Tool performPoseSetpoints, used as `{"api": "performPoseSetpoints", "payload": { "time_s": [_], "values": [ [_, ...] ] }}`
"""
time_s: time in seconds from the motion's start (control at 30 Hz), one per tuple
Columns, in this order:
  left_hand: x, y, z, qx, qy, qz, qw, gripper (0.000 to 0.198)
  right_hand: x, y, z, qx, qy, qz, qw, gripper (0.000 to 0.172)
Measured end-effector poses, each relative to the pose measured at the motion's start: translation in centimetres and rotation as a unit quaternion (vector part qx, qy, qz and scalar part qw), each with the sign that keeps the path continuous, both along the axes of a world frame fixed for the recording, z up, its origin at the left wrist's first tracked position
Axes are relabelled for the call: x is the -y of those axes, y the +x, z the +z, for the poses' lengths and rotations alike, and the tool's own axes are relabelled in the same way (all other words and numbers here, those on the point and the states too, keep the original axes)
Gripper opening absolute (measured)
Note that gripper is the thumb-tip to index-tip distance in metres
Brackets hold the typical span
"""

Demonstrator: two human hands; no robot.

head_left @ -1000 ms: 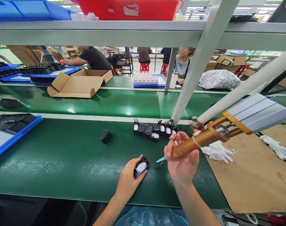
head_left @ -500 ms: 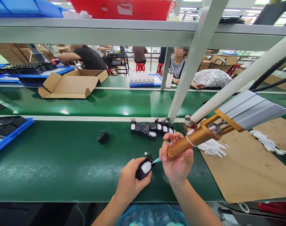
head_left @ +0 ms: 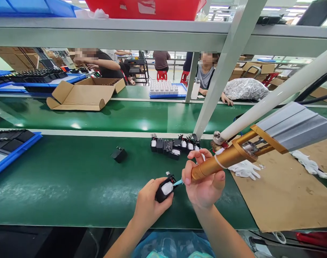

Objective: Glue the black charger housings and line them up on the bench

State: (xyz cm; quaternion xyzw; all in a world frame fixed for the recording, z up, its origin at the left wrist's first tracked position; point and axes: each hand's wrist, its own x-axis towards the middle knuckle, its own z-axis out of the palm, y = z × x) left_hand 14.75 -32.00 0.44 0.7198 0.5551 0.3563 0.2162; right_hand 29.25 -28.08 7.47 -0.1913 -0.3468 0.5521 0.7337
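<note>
Though bin label (head_left: 145, 7) blurs, left hand (head_left: 148, 205) grips charger (head_left: 165, 189).

Surface: green belt (head_left: 72, 179), glossy, two lanes, pale strip (head_left: 99, 133) between.
Overhead: grey metal shelf (head_left: 126, 36) on a slanted post (head_left: 219, 79).
Behind: red stools (head_left: 161, 75), cardboard boxes (head_left: 260, 67).

The left grip (head_left: 148, 206) and right grip (head_left: 205, 188) are bare hands on bare forearms, with short nails.
</note>
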Motion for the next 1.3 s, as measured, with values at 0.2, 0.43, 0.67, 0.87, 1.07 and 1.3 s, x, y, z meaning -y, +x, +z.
{"api": "performPoseSetpoints", "payload": {
  "time_s": [0.2,0.43,0.67,0.87,1.07,1.3],
  "values": [
    [-0.3,0.9,-1.2,0.020,-0.013,-0.004,1.000,0.033,0.0,-0.7,0.3,-0.012,0.001,0.006,1.000,0.045],
    [-0.9,2.1,-1.2,0.073,0.080,-0.034,0.993,0.035,0.1,-1.3,0.4,-0.012,0.020,0.011,1.000,0.040],
    [-0.9,2.1,-0.9,0.077,0.106,-0.034,0.991,0.034,0.2,-1.1,0.3,-0.010,0.028,0.023,0.999,0.040],
    [-1.2,0.8,-1.5,0.013,0.047,-0.040,0.998,0.031,0.0,-1.1,0.3,-0.037,0.004,0.018,0.999,0.051],
    [-2.1,-2.0,-2.6,-0.073,-0.062,-0.053,0.994,0.029,-0.5,0.2,-0.4,-0.027,-0.004,-0.009,1.000,0.051],
    [-2.8,-2.6,-1.4,0.051,-0.151,-0.081,0.984,0.052,-1.1,1.7,-0.9,-0.017,-0.016,-0.028,0.999,0.047]
  ]
}}
